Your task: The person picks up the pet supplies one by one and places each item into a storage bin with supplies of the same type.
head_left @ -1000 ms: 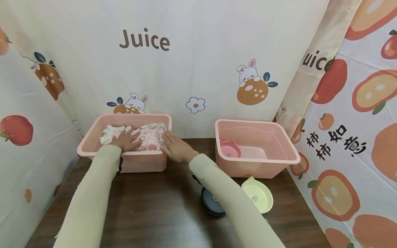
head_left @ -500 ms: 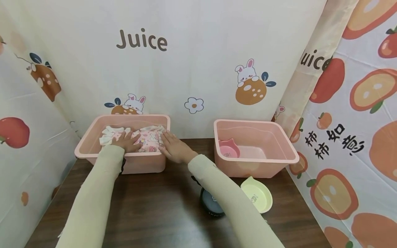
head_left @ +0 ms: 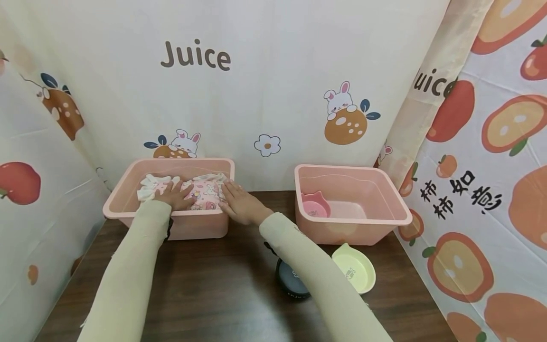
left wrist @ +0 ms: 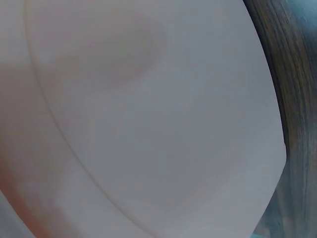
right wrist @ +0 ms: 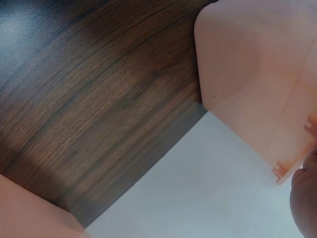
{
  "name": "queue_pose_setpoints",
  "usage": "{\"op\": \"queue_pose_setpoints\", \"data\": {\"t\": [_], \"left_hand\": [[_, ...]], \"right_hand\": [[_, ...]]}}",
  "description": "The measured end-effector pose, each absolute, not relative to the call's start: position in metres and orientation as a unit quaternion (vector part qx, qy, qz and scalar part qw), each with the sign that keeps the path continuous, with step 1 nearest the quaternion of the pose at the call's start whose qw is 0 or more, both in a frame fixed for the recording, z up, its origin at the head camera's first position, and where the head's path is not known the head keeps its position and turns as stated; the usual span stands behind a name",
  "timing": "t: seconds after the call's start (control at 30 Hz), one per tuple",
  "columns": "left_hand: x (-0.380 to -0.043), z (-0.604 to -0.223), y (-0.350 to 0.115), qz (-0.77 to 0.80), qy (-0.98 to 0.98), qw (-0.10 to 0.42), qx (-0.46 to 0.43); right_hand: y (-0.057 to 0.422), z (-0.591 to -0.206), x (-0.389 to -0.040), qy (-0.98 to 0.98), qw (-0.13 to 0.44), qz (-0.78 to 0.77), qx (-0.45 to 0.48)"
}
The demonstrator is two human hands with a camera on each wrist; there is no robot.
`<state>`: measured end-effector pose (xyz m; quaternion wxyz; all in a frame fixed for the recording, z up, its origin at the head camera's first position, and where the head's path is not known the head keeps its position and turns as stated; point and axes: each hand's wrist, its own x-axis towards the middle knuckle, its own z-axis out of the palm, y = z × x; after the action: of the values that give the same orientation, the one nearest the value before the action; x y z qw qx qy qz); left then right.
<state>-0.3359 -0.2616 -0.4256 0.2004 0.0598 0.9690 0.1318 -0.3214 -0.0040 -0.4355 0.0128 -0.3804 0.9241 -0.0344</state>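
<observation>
In the head view a pink plastic bin stands at the left of the table. Pink printed cloth with white ruffled edges lies inside it, perhaps a folded garment. My left hand rests on this cloth with its fingers spread. Over the bin's right rim reaches my right hand, fingers straight, the tips at the cloth's right end. Only the bin's outer wall fills most of the left wrist view. The right wrist view catches a bit of the right hand beside the bin's wall.
Another pink bin stands at the right, holding a pink cat-eared bowl. In front of it lies a pale yellow-green bowl. The right sleeve partly covers a dark bowl. Printed curtains enclose the wooden table.
Compared with a second ago, the left hand has slid slightly to the right on the cloth. The head view has shifted a little. Since half a second ago nothing visibly differs.
</observation>
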Motion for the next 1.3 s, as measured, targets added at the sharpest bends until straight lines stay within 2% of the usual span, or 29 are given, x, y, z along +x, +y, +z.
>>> {"op": "queue_pose_setpoints", "data": {"t": [0.3,0.57,0.8,1.0,1.3], "left_hand": [[-0.339,-0.430,-0.268,0.112,0.978,0.157,0.075],[-0.335,-0.414,-0.261,0.109,0.978,0.156,0.081],[-0.334,-0.404,-0.255,0.102,0.978,0.158,0.091],[-0.332,-0.389,-0.243,0.094,0.974,0.170,0.113],[-0.330,-0.366,-0.206,0.096,0.972,0.134,0.168]], "right_hand": [[-0.004,-0.435,-0.323,0.925,0.021,-0.037,-0.377],[-0.001,-0.420,-0.318,0.928,0.066,-0.072,-0.360],[0.010,-0.402,-0.314,0.921,0.064,-0.119,-0.366],[0.035,-0.383,-0.308,0.916,0.064,-0.147,-0.369],[0.101,-0.371,-0.291,0.924,0.040,-0.171,-0.341]]}}
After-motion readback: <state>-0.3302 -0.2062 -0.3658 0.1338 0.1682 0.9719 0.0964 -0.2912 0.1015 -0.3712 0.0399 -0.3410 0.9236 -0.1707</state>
